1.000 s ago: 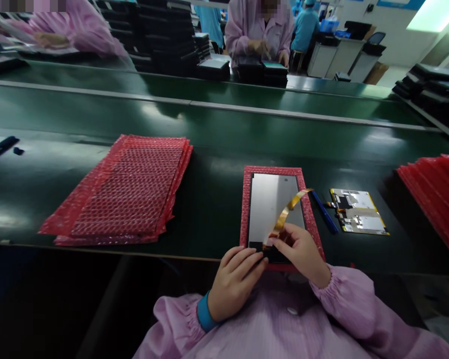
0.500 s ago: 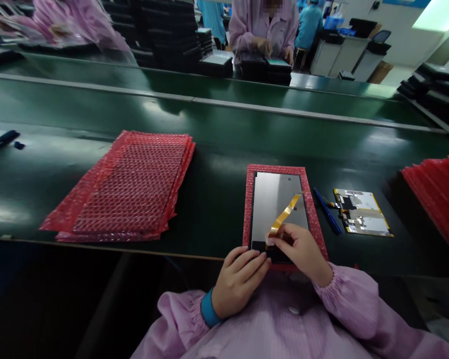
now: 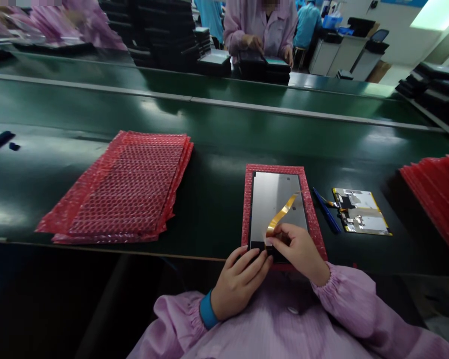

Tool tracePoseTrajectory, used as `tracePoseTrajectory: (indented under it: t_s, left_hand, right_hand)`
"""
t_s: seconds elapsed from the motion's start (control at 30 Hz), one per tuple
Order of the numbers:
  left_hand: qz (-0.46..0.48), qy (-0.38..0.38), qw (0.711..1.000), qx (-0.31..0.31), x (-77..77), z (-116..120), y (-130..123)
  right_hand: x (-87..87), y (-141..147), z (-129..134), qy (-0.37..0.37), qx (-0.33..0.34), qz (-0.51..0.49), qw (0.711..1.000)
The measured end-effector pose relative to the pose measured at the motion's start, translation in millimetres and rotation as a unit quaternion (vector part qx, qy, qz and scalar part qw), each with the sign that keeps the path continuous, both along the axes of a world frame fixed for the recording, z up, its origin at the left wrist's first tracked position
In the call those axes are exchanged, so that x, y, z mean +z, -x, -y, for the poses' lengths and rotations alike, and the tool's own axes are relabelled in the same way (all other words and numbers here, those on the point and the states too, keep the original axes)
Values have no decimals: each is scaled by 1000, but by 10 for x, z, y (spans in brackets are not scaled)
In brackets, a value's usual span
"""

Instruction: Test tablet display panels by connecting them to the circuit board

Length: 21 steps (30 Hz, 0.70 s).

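Observation:
A flat panel with a silvery back (image 3: 271, 199) lies on a red bubble-wrap sheet (image 3: 248, 209) at the front edge of the green table. My right hand (image 3: 297, 249) pinches the lower end of a gold ribbon cable (image 3: 282, 213), which slants up over the panel. The fingers of my left hand (image 3: 241, 279) rest spread on the panel's dark lower edge. Right of the sheet lie a blue pen-like tool (image 3: 328, 214) and a small board-like assembly with yellow edges (image 3: 364, 212).
Stacked red bubble-wrap sheets (image 3: 127, 189) lie on the left, more red wrap (image 3: 439, 189) at the far right. Dark stacks (image 3: 164, 35) stand beyond the pale rail (image 3: 217, 102). Across the table, a person in pink (image 3: 262, 25) handles dark trays.
The view has shifted slightly. Both my hands stay almost in the same place at the panel's lower edge. Across the table, the person's hand has moved a little to the left.

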<state>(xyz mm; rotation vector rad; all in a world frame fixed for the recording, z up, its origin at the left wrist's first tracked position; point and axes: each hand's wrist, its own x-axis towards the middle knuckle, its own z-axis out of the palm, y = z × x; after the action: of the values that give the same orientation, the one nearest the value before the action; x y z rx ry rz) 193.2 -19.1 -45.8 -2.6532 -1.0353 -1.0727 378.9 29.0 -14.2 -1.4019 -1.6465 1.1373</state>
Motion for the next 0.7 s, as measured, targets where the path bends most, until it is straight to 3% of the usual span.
tracePoseTrajectory:
  t_s: [0.5, 0.7]
  left_hand:
    - [-10, -18, 1000, -5, 0, 3, 16]
    - [-65, -27, 997, -12, -19, -2, 20]
  right_hand:
    - [10, -27, 29, 12, 14, 14, 1000]
    - [-21, -18, 35, -9, 7, 29, 1000]
